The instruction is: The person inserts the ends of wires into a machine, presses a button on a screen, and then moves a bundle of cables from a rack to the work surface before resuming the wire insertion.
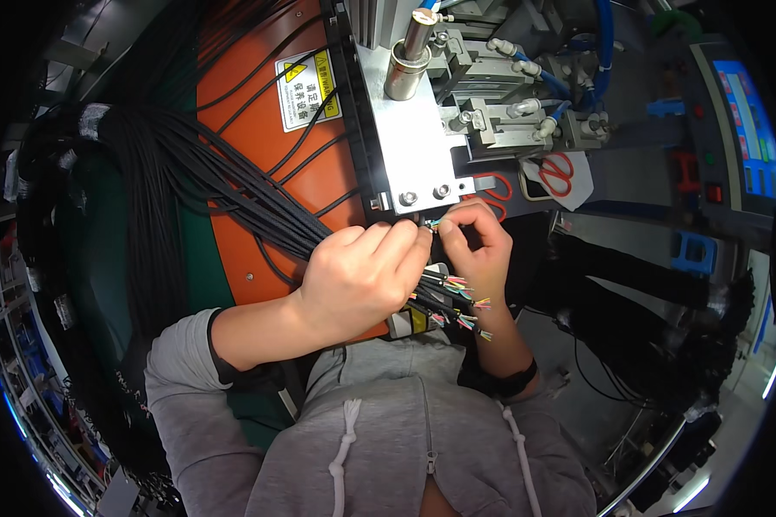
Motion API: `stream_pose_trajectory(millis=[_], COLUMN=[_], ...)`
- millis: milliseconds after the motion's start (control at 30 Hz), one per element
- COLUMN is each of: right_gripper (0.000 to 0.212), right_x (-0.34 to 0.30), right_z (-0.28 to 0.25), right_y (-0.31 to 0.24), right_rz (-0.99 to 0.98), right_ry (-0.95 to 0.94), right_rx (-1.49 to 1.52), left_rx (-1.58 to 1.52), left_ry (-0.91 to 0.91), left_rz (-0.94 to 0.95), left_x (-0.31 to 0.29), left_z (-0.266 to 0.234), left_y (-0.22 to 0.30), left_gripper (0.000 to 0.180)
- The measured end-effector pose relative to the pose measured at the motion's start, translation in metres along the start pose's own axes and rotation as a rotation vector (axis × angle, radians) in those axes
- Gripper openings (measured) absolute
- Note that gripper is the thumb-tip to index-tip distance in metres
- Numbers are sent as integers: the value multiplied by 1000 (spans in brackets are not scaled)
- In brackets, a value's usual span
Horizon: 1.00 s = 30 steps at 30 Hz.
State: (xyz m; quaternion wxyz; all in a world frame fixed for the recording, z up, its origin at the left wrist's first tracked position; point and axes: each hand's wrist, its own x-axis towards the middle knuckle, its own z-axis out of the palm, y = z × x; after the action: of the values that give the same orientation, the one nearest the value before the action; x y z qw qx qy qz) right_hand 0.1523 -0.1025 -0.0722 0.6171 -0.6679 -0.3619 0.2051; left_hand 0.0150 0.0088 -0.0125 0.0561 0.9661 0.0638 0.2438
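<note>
My left hand (353, 274) is closed, its fingertips pinching the end of a black cable mostly hidden under the fingers. Thin coloured wires (433, 225) poke out at that spot, where my right hand (478, 250) grips them between thumb and forefinger. Both hands meet just below the front edge of a metal machine plate (418, 151). A thick bundle of black cables (241, 185) runs from the upper left to beneath my left hand. Several cable ends with bare coloured wires (466, 312) fan out below the hands, close to my body.
An orange panel (241, 250) with a warning label (309, 90) lies under the cables. Pneumatic clamps (526, 116) stand behind the plate. Red-handled scissors (557, 175) rest to the right, near a control screen (747, 121). More black cable bundles (647, 319) hang at the right.
</note>
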Motion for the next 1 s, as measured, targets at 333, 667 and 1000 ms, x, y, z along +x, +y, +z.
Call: stream_pose_trajectory(millis=[333, 667, 1000], right_gripper=[9, 9, 12], right_x=[8, -1, -4], right_z=[-7, -3, -2], right_y=[0, 4, 2], right_rz=[-264, -119, -233], right_ry=[-69, -21, 24], right_rx=[-190, -107, -204], left_rx=[-2, 16, 41], left_ry=[-31, -42, -58], left_rz=[-8, 17, 10], left_x=[-2, -2, -2], left_z=[-3, -3, -2], left_y=[1, 0, 2], left_gripper=[25, 28, 27])
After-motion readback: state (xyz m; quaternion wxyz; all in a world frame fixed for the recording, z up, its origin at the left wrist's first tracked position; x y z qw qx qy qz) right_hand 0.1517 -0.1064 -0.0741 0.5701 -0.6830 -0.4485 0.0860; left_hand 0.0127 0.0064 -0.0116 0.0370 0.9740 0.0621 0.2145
